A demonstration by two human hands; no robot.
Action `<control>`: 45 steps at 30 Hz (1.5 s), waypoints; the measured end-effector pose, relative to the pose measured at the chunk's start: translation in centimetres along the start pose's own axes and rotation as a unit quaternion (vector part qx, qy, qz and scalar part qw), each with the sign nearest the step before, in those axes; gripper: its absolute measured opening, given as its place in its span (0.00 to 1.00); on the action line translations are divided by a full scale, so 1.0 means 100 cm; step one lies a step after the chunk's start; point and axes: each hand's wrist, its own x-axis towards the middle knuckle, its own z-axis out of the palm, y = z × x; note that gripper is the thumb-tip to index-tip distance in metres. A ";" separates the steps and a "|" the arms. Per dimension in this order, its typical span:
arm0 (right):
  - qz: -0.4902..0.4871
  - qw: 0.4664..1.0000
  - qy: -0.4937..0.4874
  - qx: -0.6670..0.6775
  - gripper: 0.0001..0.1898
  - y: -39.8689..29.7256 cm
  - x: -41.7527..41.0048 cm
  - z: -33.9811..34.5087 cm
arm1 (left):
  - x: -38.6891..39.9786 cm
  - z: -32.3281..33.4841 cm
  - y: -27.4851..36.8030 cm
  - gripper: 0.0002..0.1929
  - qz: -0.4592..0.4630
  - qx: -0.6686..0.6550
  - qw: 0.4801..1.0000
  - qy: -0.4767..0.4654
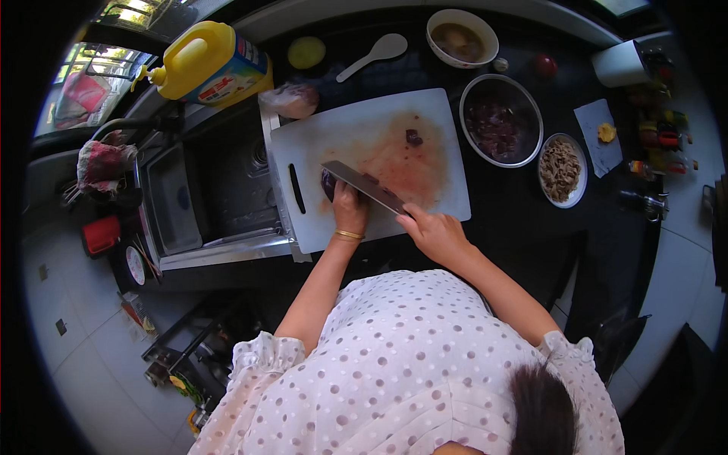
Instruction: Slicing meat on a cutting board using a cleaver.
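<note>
My right hand grips the handle of a kitchen cleaver, its blade slanting across a white plastic cutting board. Left of the blade, my left hand presses on a chunk of dark red meat, partly hidden by the fingers and cleaver. Cut bits of the same meat lie along the blade's right side. Farther up the board is a small dark piece, amid reddish stains. Beyond the board's right edge stands a metal bowl with dark meat pieces in it.
A sink borders the board's left side. Behind are a yellow jug, a plastic bag, a rice paddle and a bowl of brown liquid. At right are a plate of brownish slices and a paper sheet.
</note>
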 end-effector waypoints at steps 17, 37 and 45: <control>-0.046 0.998 0.004 -0.035 0.18 0.010 -0.031 -0.020 | -0.009 -0.014 0.003 0.17 0.026 0.021 0.999 -0.021; -0.092 0.995 0.023 0.033 0.19 0.003 0.063 0.020 | 0.007 -0.007 0.019 0.15 -0.065 -0.034 0.997 -0.023; 0.003 0.998 -0.057 -0.014 0.20 0.004 -0.017 -0.031 | -0.004 -0.007 0.009 0.15 -0.033 0.023 0.999 -0.012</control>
